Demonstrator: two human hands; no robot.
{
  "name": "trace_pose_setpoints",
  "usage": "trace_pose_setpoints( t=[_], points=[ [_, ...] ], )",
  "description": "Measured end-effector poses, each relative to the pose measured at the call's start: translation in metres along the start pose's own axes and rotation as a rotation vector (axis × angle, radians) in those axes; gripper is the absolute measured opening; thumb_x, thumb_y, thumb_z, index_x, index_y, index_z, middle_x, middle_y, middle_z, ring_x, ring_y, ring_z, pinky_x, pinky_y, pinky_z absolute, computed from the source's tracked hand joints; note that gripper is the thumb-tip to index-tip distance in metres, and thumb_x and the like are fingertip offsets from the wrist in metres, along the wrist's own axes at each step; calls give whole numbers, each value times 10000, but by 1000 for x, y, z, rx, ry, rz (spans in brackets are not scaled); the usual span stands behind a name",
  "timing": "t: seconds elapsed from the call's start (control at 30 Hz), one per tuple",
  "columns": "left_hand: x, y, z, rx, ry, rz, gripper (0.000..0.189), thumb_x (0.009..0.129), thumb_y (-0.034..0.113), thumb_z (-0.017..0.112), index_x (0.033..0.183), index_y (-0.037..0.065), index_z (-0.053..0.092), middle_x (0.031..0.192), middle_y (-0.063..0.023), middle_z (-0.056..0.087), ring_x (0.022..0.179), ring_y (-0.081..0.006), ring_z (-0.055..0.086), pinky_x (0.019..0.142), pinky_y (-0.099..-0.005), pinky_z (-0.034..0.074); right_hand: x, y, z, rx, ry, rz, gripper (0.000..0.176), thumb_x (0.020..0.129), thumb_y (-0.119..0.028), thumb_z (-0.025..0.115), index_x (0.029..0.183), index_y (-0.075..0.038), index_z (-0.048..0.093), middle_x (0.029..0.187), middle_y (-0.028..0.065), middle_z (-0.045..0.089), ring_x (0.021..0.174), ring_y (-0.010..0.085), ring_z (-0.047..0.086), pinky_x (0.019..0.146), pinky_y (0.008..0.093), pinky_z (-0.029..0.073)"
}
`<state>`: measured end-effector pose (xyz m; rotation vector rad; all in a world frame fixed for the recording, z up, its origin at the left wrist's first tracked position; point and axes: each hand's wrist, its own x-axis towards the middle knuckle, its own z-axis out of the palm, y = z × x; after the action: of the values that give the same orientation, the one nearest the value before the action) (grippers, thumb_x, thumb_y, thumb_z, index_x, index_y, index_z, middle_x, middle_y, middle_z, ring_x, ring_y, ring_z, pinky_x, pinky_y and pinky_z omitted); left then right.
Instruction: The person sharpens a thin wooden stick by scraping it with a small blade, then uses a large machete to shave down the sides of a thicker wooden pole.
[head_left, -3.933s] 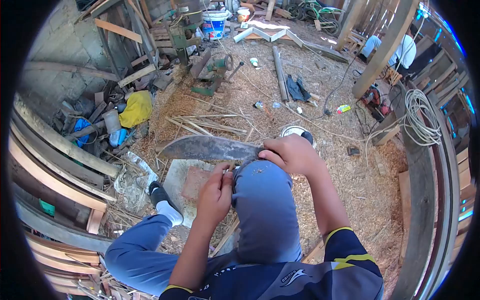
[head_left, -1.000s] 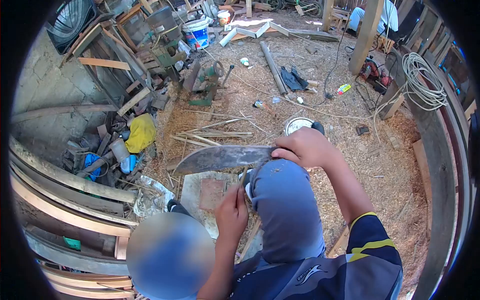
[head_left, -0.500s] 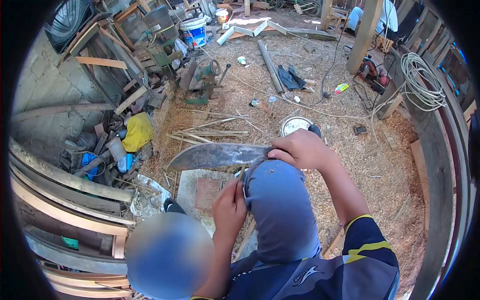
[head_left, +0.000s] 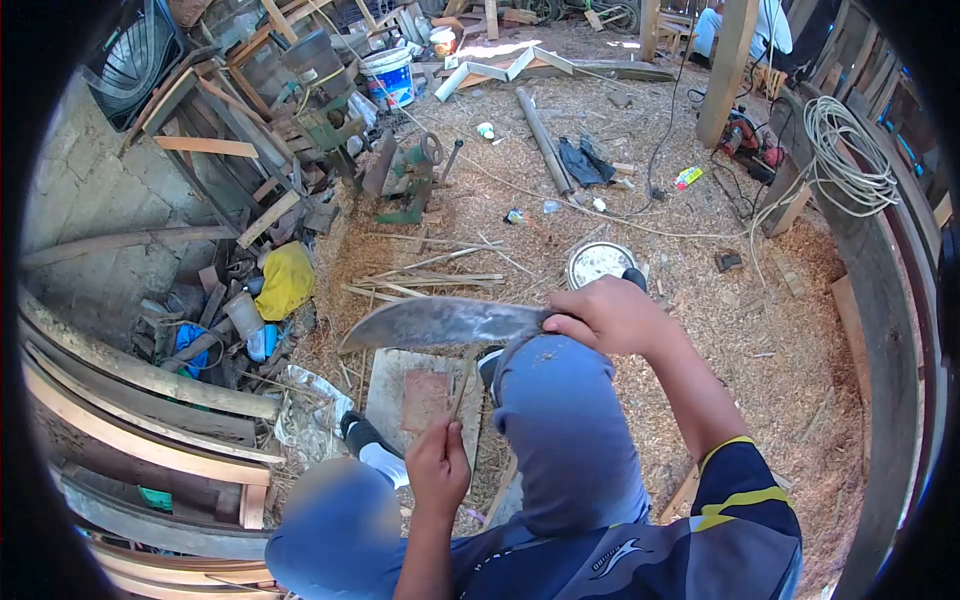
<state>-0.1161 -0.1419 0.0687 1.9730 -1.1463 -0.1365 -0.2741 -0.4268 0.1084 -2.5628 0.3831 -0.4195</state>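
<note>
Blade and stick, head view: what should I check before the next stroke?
1. Right hand closed round the handle end of the blade: ok.
2. Blade level above the right knee, tip pointing left: ok.
3. Left hand pinching the stick at its lower end: ok.
4. Left hand well below the blade: ok.
5. Stick tip touching the blade: cannot tell.
6. Which way the cutting edge faces: cannot tell.

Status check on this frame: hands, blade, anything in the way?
Right hand shut on machete handle, blade level. Left hand pinches thin stick, tip up by blade edge. Knee close under blade's handle end.
</note>
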Motion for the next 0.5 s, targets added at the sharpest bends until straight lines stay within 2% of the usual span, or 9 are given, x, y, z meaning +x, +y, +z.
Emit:
trace_pose_setpoints(
  t=[0.1, 0.2, 0.3, 0.33, 0.43, 0.47, 0.5],
  points=[
    [9, 4, 6, -101, 14, -45, 127, 1055, 93, 564, 1055, 13, 662, 714, -113, 585, 597, -219, 578, 583, -352, 449, -5, 2, 5, 8, -27, 46, 435, 1022, -489, 559, 943, -95, 722, 790, 186, 695, 770, 407, 686, 688, 515, 518],
    [28, 14, -1, -408, -88, -184, 154, 1095, 112, 505, 1118, 34, 636, 690, -16, 514, 585, -95, 473, 553, -277, 389, -7, -4, 8, 61, -4, 132, 418, 1028, -477, 560, 1005, -100, 740, 813, 192, 700, 796, 394, 693, 710, 498, 522],
    [37, 15, -16, -690, -74, -217, 173, 1119, 139, 468, 1190, 50, 599, 699, 52, 453, 596, -32, 390, 549, -213, 320, -9, -10, 5, 178, -11, 268, 411, 1035, -459, 564, 1044, -89, 741, 826, 193, 703, 799, 376, 694, 720, 471, 519],
    [37, 14, -24, -718, -89, -209, 180, 1127, 180, 460, 1187, 57, 577, 692, 52, 452, 563, -25, 367, 523, -194, 300, -8, -11, 3, 218, -28, 322, 410, 1037, -453, 565, 1054, -82, 739, 831, 191, 705, 797, 370, 694, 721, 462, 517],
    [34, 28, -52, -810, -129, -352, 192, 1133, 208, 445, 1145, 66, 573, 693, 47, 463, 525, -20, 360, 477, -197, 291, -9, -19, -4, 281, 85, 328, 440, 1026, -459, 588, 1070, -43, 726, 823, 193, 698, 772, 355, 685, 719, 446, 511],
    [33, 32, -60, -849, -137, -382, 201, 1137, 223, 428, 1119, 77, 566, 713, 39, 484, 497, -14, 341, 435, -202, 272, -8, -22, -8, 259, 99, 354, 499, 955, -491, 687, 1087, -10, 716, 824, 198, 697, 780, 345, 691, 725, 437, 517],
    [33, 35, -66, -894, -148, -379, 198, 1137, 227, 433, 1120, 80, 566, 719, 40, 481, 496, -16, 340, 433, -203, 265, -7, -33, -16, 201, 106, 338, 505, 927, -489, 720, 1081, -8, 715, 816, 197, 693, 782, 338, 691, 726, 432, 519]
  ],
)
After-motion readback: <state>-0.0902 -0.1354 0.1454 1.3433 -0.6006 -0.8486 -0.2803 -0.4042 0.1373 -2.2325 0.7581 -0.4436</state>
